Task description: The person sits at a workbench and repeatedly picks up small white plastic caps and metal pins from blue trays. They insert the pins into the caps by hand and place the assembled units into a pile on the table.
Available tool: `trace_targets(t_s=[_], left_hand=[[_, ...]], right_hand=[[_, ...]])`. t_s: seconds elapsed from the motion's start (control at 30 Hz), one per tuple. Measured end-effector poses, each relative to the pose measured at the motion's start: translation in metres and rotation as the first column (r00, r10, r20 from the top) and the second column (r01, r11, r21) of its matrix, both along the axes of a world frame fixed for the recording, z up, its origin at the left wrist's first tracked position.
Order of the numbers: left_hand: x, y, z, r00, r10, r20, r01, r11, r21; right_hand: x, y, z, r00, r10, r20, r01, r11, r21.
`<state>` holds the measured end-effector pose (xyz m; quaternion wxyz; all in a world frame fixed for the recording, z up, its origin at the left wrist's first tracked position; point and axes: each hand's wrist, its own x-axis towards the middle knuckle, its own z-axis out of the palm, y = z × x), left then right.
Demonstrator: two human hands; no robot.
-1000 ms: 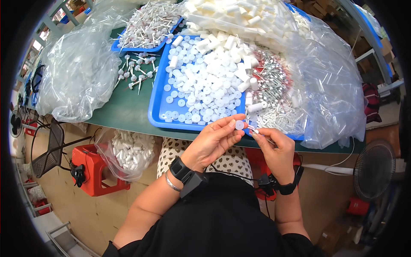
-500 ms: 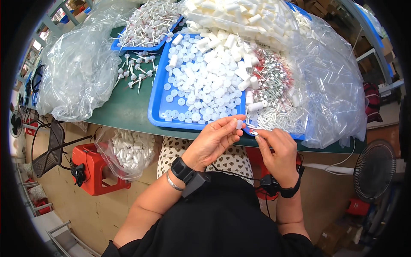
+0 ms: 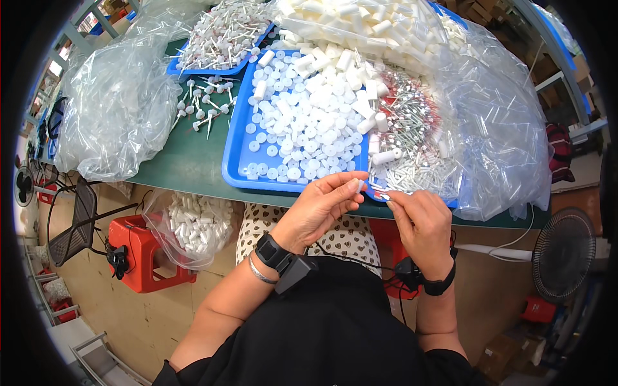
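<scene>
My left hand (image 3: 325, 209) pinches a small translucent white plastic disc (image 3: 360, 186) between thumb and fingertips, at the front edge of the blue tray (image 3: 233, 161). A short gap to the right, my right hand (image 3: 421, 222) closes thumb and forefinger on a thin small part (image 3: 384, 197) with a whitish end; its exact kind is too small to tell. Loose translucent discs (image 3: 309, 138) fill the tray's left part, with white foam-like cylinders (image 3: 347, 64) behind them. Thin metal pins with red bits (image 3: 415, 109) and short white sticks (image 3: 418, 174) lie to the right.
Assembled disc-and-stick pieces (image 3: 209, 106) lie on the green table (image 3: 187, 157), with more in a back blue tray (image 3: 222, 38). Plastic bags (image 3: 116, 116) flank the work area. A red stool (image 3: 132, 254), a bag of white cylinders (image 3: 196, 222) and a black fan (image 3: 563, 254) stand below.
My right hand has shifted slightly right, widening the gap between the hands. The disc in my left hand has turned more edge-on.
</scene>
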<state>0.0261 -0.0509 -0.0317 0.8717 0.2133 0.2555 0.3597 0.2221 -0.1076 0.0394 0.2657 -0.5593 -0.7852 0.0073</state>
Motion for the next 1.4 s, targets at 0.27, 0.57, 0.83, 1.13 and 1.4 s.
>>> trace_targets(t_s=[0.27, 0.57, 0.83, 1.13, 1.4], left_hand=[[-0.002, 0.001, -0.003, 0.998, -0.062, 0.025, 0.062, 0.998, 0.0], [0.009, -0.009, -0.006, 0.994, -0.084, 0.073, 0.088, 0.994, -0.057], [0.018, -0.018, -0.017, 0.977, -0.084, 0.199, 0.106, 0.989, -0.103], [0.015, -0.011, -0.012, 0.996, -0.088, 0.025, 0.09, 0.991, -0.098], [0.002, 0.0, 0.002, 0.993, 0.109, -0.038, -0.11, 0.993, -0.032]], right_hand=[[0.002, -0.001, -0.005, 0.998, -0.042, -0.05, 0.042, 0.999, -0.006], [-0.008, -0.001, -0.009, 0.998, 0.024, -0.065, -0.02, 0.998, 0.051], [-0.021, -0.005, -0.029, 0.913, -0.123, -0.389, 0.06, 0.984, -0.169], [-0.013, -0.001, -0.04, 0.902, -0.071, -0.425, -0.025, 0.976, -0.217], [0.028, 0.039, -0.035, 0.976, -0.176, 0.129, 0.166, 0.982, 0.087]])
